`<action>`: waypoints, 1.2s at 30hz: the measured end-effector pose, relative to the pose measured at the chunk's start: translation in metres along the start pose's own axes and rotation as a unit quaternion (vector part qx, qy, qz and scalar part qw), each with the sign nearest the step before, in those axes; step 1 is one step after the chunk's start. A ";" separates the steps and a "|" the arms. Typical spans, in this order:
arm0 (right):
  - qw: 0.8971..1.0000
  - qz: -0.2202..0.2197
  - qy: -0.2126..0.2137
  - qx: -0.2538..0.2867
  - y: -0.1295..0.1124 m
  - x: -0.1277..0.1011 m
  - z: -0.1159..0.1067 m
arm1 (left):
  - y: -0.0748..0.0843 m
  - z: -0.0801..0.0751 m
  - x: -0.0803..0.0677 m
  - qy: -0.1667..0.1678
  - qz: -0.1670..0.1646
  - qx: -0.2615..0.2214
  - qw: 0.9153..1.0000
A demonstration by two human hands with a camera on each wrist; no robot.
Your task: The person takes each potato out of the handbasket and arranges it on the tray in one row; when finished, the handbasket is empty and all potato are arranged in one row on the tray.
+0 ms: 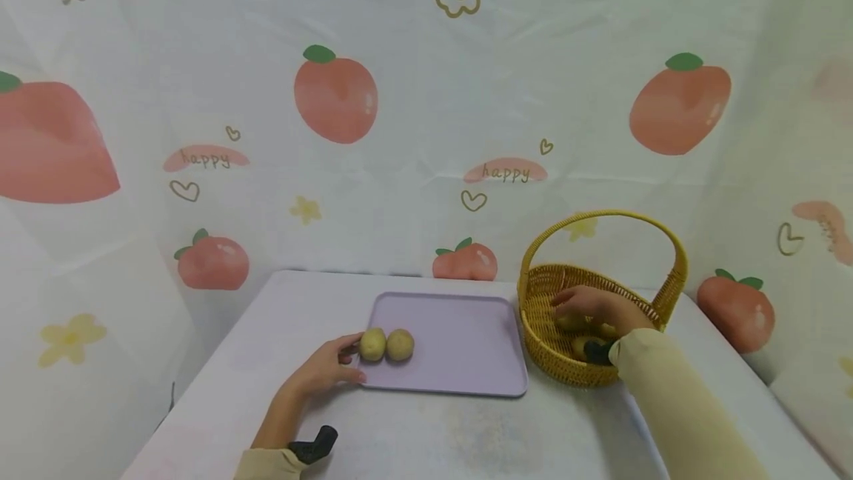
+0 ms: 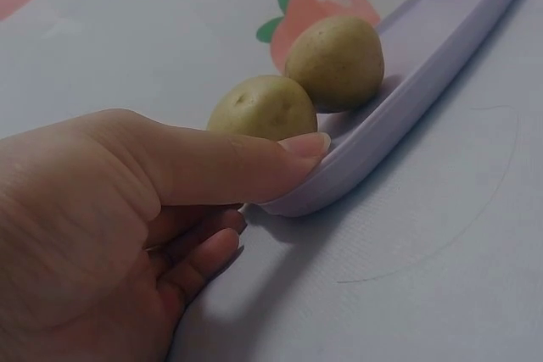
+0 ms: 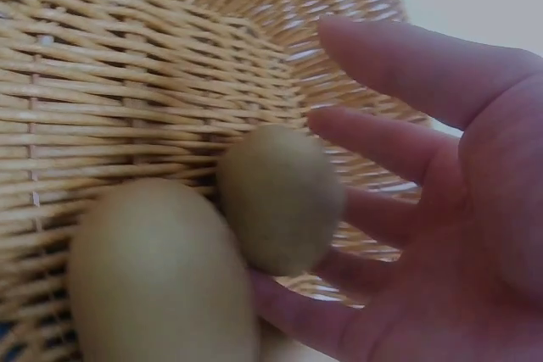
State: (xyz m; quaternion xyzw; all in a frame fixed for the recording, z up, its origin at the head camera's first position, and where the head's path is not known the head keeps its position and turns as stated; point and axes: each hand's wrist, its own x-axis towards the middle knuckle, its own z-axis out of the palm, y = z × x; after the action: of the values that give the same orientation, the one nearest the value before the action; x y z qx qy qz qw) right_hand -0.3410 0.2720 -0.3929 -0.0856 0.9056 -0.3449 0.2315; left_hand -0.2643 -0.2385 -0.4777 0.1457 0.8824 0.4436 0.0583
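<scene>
Right wrist cam: my right hand point(image 3: 441, 209) is spread open inside the basket point(image 3: 127, 65), fingers against a smooth firm potato point(image 3: 280, 197); I'd cup its middle. Left hand point(image 2: 127, 209) pinches the tray point(image 2: 441, 48) corner w/ thumb.

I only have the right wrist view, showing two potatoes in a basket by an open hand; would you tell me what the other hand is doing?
Observer: The left hand holds the near left corner of a lilac tray, thumb on its rim.
Operator: Is anything on it?
Observer: Two potatoes, side by side by that corner.
Operator: Where is the basket?
Observer: The basket stands just right of the tray, with the right hand inside.
</scene>
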 end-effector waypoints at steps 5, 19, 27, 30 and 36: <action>1.000 0.000 -0.001 -0.015 0.001 0.005 0.005 | -0.001 0.000 -0.001 -0.001 0.003 0.002 1.000; 0.979 -0.151 0.090 -0.099 -0.012 0.010 0.002 | 0.002 0.001 0.000 0.012 -0.022 0.000 1.000; 0.971 -0.180 0.125 -0.101 -0.031 -0.012 0.011 | 0.003 0.002 -0.001 0.007 -0.016 0.007 1.000; 0.966 -0.207 0.125 -0.090 -0.040 -0.023 0.019 | 0.004 0.002 -0.001 0.010 -0.016 0.009 1.000; 0.963 -0.229 0.123 -0.069 -0.063 -0.035 0.042 | 0.002 0.002 -0.001 0.016 -0.029 0.002 0.999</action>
State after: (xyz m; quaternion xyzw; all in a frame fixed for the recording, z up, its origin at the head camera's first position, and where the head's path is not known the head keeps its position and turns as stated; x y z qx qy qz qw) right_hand -0.2909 0.2118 -0.3660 -0.2639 0.9048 -0.3331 0.0267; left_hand -0.2624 -0.2358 -0.4770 0.1133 0.8878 0.4425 0.0566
